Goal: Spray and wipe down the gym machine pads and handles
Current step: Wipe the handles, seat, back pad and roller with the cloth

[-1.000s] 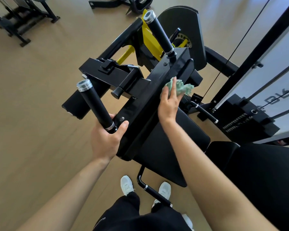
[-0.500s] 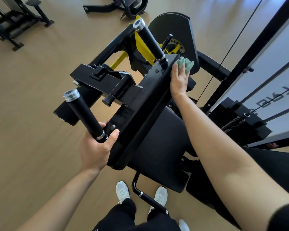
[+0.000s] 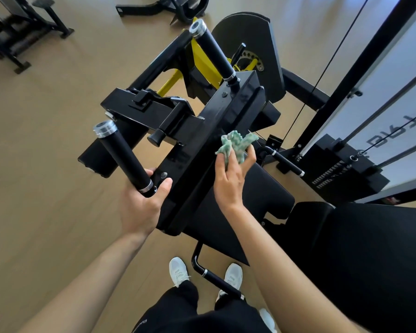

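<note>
Steadying the near handle (image 3: 124, 157) with the left hand (image 3: 139, 207), fingers curled round its base, the person pinched the green cloth (image 3: 235, 144) in the right hand (image 3: 231, 181) at the black crossbar (image 3: 197, 150), where firm, overlapping strokes would likely clean best.

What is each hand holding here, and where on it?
The left hand grips the near handle at its base. The right hand pinches the green cloth at its lower end.
</note>
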`<state>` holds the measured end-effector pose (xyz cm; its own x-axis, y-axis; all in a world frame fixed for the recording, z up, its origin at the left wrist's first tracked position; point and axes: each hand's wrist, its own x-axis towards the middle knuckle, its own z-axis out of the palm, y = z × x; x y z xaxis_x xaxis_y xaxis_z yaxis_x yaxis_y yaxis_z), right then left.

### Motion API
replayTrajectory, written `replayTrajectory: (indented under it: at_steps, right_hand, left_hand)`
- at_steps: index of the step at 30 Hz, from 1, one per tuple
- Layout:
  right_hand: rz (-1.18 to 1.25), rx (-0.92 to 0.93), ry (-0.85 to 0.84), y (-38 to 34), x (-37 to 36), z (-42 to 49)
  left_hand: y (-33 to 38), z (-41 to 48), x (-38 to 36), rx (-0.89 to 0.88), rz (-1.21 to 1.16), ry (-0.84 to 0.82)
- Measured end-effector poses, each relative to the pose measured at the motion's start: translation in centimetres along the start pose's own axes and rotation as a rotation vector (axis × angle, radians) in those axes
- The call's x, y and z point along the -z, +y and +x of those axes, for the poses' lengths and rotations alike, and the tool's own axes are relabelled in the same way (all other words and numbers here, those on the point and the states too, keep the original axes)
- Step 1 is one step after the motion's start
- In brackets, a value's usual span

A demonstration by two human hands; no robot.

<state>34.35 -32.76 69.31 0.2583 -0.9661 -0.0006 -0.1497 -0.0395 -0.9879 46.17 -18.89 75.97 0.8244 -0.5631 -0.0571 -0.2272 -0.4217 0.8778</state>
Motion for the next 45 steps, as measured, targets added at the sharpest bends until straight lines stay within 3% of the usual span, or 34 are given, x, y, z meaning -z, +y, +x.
replayTrajectory:
  at_steps: [4,9,17,26,45]
  right_hand:
    - [-0.104,0.131,0.028,-0.5,1.9,-0.7]
    - [-0.261,0.133,-0.121,-0.6,0.9,0.7]
    - [-0.111,-0.115,0.021,-3.2,0.5,10.4]
    - [0.114,-0.161,0.028,-1.4,2.4,17.9]
    - [0.201,-0.104,-0.199,-1.3,-4.6,-9.4]
  left_hand:
    - [0.1,-0.1,0.0,0.003,-0.003,0.003]
    - [-0.1,0.1,0.0,-0.004,-0.004,0.002]
    - [-0.6,0.2,-0.1,-0.002,-0.017,0.015]
    - [-0.5,0.3,-0.1,-0.033,-0.027,0.009]
    - [0.0,-0.3,0.0,-0.058,0.051,0.035]
